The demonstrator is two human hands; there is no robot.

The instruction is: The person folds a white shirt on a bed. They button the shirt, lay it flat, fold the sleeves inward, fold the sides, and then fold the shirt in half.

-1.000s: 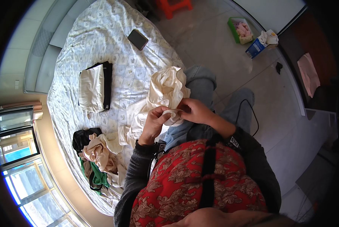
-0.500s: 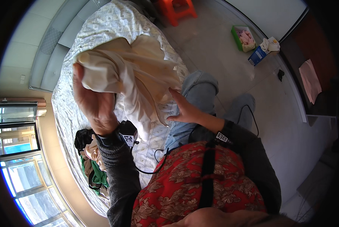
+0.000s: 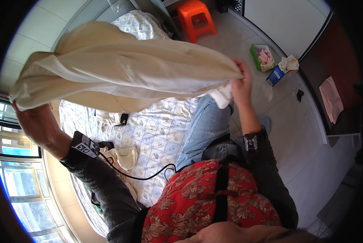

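A large cream cloth [image 3: 129, 77], soft and folded along its length, is stretched sideways in the air above the bed. My left hand [image 3: 40, 125] holds its left end, with the fingers partly covered by the fabric. At the other end, my right hand [image 3: 242, 87] is closed on a gathered edge. A paler white piece [image 3: 221, 96] hangs down beside my right wrist. I cannot make out whether the cloth is a garment.
Below lies the bed's patterned sheet [image 3: 161, 133], with crumpled clothes [image 3: 123, 158] on its left part. An orange stool [image 3: 196, 20], a green box [image 3: 262, 58] of pink cloth and a blue box [image 3: 280, 73] stand on the floor. Folded pink fabric [image 3: 331, 99] lies on a dark shelf at right.
The cream cloth has gone from bunched over my left hand to spread out wide. My left hand moved left; my right hand, open before, moved up and right and now grips the cloth.
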